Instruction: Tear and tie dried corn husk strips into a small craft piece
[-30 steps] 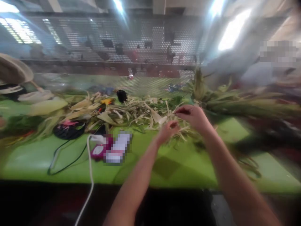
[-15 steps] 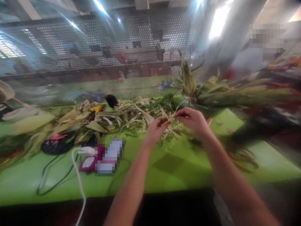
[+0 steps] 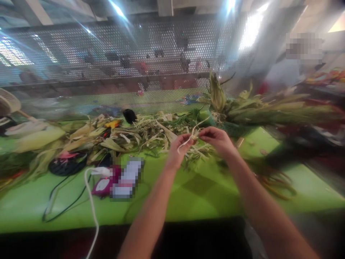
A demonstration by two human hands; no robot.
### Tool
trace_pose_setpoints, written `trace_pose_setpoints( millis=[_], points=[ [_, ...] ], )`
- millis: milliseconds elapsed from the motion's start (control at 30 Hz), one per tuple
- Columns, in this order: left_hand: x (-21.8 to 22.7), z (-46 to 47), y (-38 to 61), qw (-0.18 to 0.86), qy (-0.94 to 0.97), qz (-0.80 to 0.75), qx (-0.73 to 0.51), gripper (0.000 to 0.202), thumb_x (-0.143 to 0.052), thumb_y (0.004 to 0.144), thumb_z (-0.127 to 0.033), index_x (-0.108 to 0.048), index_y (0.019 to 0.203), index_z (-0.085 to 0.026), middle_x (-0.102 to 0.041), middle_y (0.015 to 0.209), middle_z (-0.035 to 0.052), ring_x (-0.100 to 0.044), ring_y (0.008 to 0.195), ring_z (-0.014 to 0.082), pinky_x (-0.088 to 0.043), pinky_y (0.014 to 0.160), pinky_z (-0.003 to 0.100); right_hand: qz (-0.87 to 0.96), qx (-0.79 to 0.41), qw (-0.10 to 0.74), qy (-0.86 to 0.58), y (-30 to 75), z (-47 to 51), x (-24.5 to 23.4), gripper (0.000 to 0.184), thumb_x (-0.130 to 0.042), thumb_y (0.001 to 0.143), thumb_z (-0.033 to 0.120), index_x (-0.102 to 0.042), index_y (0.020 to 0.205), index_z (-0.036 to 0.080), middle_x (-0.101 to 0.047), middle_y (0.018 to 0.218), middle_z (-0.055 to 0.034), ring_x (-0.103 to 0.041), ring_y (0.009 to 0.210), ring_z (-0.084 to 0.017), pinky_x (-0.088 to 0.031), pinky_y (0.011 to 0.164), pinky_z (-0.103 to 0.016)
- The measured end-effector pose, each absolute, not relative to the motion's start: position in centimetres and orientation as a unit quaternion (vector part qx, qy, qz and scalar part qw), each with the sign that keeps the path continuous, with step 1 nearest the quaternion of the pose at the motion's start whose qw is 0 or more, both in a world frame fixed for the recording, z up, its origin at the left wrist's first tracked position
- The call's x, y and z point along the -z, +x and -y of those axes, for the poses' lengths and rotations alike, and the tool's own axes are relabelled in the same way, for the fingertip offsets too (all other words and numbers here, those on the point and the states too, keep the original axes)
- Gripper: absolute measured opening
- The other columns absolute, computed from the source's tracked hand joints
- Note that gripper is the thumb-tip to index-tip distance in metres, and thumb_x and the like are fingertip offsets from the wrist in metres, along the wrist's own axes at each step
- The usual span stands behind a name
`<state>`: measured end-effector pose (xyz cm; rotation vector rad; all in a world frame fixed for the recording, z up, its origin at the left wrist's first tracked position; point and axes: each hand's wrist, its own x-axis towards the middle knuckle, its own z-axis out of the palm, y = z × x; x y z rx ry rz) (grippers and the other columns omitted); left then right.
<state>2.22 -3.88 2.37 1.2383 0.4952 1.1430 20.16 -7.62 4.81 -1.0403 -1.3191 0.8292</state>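
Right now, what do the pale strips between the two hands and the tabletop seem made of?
Pale strips: probably dried plant husk, matte; they look thin and curling. Tabletop: perhaps plastic or painted board, semi-gloss; smooth green with soft reflections.

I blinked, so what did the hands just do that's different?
The left hand moved forward, closer to the right hand, and now pinches pale strips, one curling across it. The right hand stayed in about the same place, pinched at the strips. The purple box and white cable stayed put.
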Motion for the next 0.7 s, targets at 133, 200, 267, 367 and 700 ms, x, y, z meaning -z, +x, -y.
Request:
trace_pose_setpoints(
  millis=[133,200,267,367,700],
  points=[
    [-2.4,4.0,2.3,0.575,0.573,-0.253,-0.526,0.031,-0.075,0.076,-0.038,-0.07,0.099,-0.017,-0.071,0.087,0.0045,-0.063,0.077,0.0139,-0.049,0.076,0.027,0.629,-0.277,0.569,-0.452,19.4,8.1,-5.3,0.023,-0.078,0.074,0.034,-0.072,0.093,0.022,-0.069,0.093,-0.0031,-0.063,0.09,-0.019,-0.048,0.084,-0.034],
    [-2.4,4.1,2.3,0.522,0.598,-0.264,-0.549,0.027,-0.073,0.078,-0.035,-0.069,0.099,-0.018,-0.07,0.091,0.0048,-0.063,0.08,0.0142,-0.048,0.076,0.027,0.654,-0.212,0.564,-0.457,18.9,8.5,-5.7,0.025,-0.079,0.074,0.035,-0.073,0.095,0.023,-0.067,0.103,-0.0049,-0.062,0.101,-0.021,-0.047,0.091,-0.035],
    [-2.4,4.4,2.4,0.461,0.627,-0.265,-0.569,0.021,-0.069,0.081,-0.031,-0.068,0.098,-0.019,-0.069,0.093,0.0047,-0.062,0.084,0.0148,-0.047,0.079,0.027,0.649,-0.184,0.576,-0.461,18.4,8.7,-5.8,0.024,-0.079,0.074,0.037,-0.074,0.093,0.024,-0.066,0.103,-0.005,-0.061,0.101,-0.021,-0.047,0.091,-0.035],
    [-2.5,4.9,2.4,0.42,0.662,-0.26,-0.564,0.018,-0.067,0.083,-0.031,-0.066,0.097,-0.02,-0.068,0.091,0.0041,-0.061,0.084,0.0152,-0.046,0.08,0.027,0.612,-0.213,0.607,-0.46,17.9,8.7,-5.7,0.019,-0.077,0.076,0.039,-0.073,0.084,0.022,-0.067,0.09,-0.0039,-0.062,0.087,-0.019,-0.049,0.082,-0.034],
    [-3.1,4.1,1.1,0.642,0.602,-0.194,-0.434,0.043,-0.066,0.082,-0.051,-0.068,0.108,-0.017,-0.068,0.102,0.0068,-0.059,0.095,0.0176,-0.043,0.086,0.028,0.549,-0.448,0.582,-0.399,19.2,8.9,-6.2,0.022,-0.079,0.073,0.038,-0.068,0.08,0.019,-0.063,0.075,0.0003,-0.056,0.065,-0.013,-0.043,0.062,-0.026]
  ],
)
